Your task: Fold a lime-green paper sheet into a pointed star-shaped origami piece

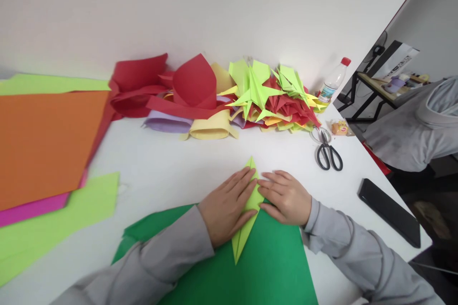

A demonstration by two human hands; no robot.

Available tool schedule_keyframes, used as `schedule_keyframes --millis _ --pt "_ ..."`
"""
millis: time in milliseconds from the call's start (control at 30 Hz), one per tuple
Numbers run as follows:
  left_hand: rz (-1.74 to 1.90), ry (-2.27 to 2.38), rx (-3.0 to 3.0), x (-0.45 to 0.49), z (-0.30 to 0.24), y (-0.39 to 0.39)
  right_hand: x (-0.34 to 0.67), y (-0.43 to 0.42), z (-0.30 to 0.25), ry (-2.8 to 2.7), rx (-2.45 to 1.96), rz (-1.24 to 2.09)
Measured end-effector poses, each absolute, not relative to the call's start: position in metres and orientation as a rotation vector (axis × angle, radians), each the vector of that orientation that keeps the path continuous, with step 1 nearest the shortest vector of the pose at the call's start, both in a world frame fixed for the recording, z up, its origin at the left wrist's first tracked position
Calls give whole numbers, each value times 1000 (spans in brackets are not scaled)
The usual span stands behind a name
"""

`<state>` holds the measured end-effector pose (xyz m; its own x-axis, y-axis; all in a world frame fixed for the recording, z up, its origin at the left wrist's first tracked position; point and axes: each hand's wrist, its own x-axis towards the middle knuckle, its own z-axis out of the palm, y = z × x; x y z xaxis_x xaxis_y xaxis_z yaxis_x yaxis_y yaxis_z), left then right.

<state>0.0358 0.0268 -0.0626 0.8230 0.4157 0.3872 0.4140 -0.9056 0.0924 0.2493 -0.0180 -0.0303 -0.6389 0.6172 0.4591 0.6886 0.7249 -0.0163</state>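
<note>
A lime-green paper (pixel 242 242), folded into a long narrow diamond with a crease down its length, lies partly on a dark green sheet (pixel 277 264). My left hand (pixel 226 209) rests flat across the diamond's middle, its fingers stretched toward the upper point and hiding part of the paper. From the right side, my right hand (pixel 288 198) touches the diamond's edge with its fingertips. Its fingers are extended and slightly apart, and they grip nothing that I can see.
Orange sheets (pixel 43 143) and lime sheets (pixel 89 200) lie left. Red folded paper hats (pixel 195 81) and star-like lime paper shapes (pixel 254 86) are heaped at the wall. Scissors (pixel 329 152), a bottle (pixel 332 81), a snack packet (pixel 339 127) and a phone (pixel 389 212) sit right, near a person's grey sleeve (pixel 397 128).
</note>
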Motion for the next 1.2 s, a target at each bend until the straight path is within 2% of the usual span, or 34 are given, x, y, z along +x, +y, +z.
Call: schedule_keyframes --millis 433,1200 --pt "643 741 3094 39 -66 28 239 -19 -24 -2570 -1339 -88" --pt "596 847 3029 43 -64 24 220 11 -19 -2474 -1672 -195"
